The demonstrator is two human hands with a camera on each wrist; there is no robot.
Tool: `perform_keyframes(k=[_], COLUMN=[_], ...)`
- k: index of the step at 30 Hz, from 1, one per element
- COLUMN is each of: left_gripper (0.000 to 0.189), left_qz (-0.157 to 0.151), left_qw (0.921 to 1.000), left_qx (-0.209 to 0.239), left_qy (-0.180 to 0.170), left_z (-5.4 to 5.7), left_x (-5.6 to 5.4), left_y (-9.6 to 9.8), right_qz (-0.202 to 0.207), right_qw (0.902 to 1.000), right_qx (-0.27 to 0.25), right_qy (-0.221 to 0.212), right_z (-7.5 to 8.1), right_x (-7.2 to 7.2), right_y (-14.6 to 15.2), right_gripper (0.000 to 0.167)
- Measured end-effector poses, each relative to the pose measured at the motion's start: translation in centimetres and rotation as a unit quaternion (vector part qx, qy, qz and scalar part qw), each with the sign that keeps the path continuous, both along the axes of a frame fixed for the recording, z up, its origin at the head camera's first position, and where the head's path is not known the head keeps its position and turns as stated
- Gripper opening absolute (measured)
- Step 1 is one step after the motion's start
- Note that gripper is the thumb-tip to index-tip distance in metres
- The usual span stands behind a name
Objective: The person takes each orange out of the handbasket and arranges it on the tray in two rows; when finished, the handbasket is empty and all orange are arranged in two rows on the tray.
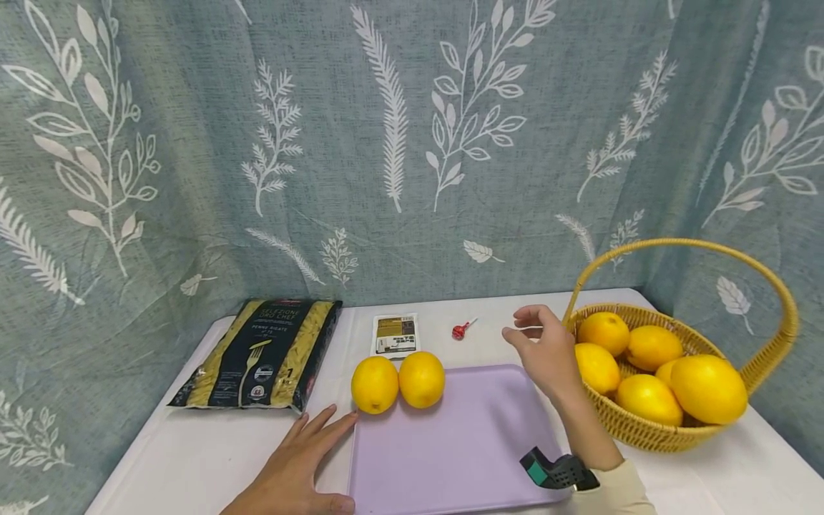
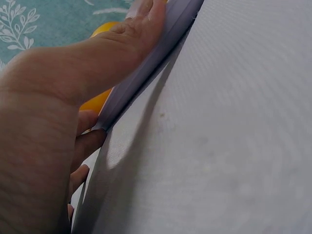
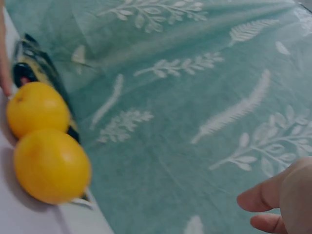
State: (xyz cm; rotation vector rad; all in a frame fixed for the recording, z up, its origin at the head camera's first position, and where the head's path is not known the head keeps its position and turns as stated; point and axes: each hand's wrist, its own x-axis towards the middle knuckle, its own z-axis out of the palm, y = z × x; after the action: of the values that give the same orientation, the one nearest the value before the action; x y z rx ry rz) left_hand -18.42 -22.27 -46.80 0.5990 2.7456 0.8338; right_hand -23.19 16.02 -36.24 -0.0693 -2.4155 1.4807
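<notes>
Two round oranges [image 1: 375, 385] [image 3: 52, 165] sit side by side in the far left corner of a lilac tray [image 1: 463, 443]. My left hand [image 1: 302, 458] rests at the tray's left edge, fingers spread, its fingertips close to the nearer orange. In the left wrist view the thumb [image 2: 122, 48] lies along the tray's rim. My right hand [image 1: 547, 354] hovers beyond the tray's far right corner, beside a wicker basket [image 1: 669, 436]. Its fingers are loosely bent with nothing between them. The basket holds several yellow fruits, some lemon-shaped [image 1: 654, 347].
A bag of penne pasta [image 1: 257, 357] lies at the back left. Behind the tray are a small flat labelled packet [image 1: 395, 335] and a red lollipop [image 1: 460, 331]. The basket's tall handle [image 1: 682, 243] arches over the fruit. A patterned curtain [image 1: 399, 143] hangs behind the white table.
</notes>
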Motion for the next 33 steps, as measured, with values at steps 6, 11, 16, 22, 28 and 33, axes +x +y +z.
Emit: perform_keyframes(k=[6, 11, 16, 22, 28, 33], left_gripper=[0.112, 0.115, 0.116, 0.11, 0.106, 0.108], left_qz=[0.001, 0.007, 0.013, 0.002, 0.003, 0.006], left_qw=[1.0, 1.0, 0.9998, 1.0, 0.9999, 0.9999], left_qx=[-0.002, -0.002, -0.001, -0.003, -0.002, -0.004], left_qy=[0.0, -0.004, -0.016, 0.004, -0.011, -0.011], left_z=[0.0, 0.0, 0.1, -0.1, 0.0, 0.1], left_x=[-0.1, -0.2, -0.2, -0.1, -0.1, -0.2], left_y=[0.1, 0.1, 0.1, 0.1, 0.2, 0.3], right_qz=[-0.035, -0.06, -0.075, -0.098, -0.138, -0.191], right_qw=[0.9993, 0.9973, 0.9955, 0.9929, 0.9856, 0.9761], right_qx=[0.013, 0.04, 0.054, 0.068, 0.098, 0.104], right_qy=[0.001, 0.014, 0.02, 0.009, -0.006, -0.01], right_z=[1.3, 1.8, 2.0, 2.1, 1.9, 1.8], right_x=[0.7, 0.9, 1.1, 1.2, 1.4, 1.6], right_y=[2.8, 4.9, 6.6, 7.8, 9.1, 10.3], right_gripper=[0.032, 0.032, 0.037, 0.038, 0.042, 0.044])
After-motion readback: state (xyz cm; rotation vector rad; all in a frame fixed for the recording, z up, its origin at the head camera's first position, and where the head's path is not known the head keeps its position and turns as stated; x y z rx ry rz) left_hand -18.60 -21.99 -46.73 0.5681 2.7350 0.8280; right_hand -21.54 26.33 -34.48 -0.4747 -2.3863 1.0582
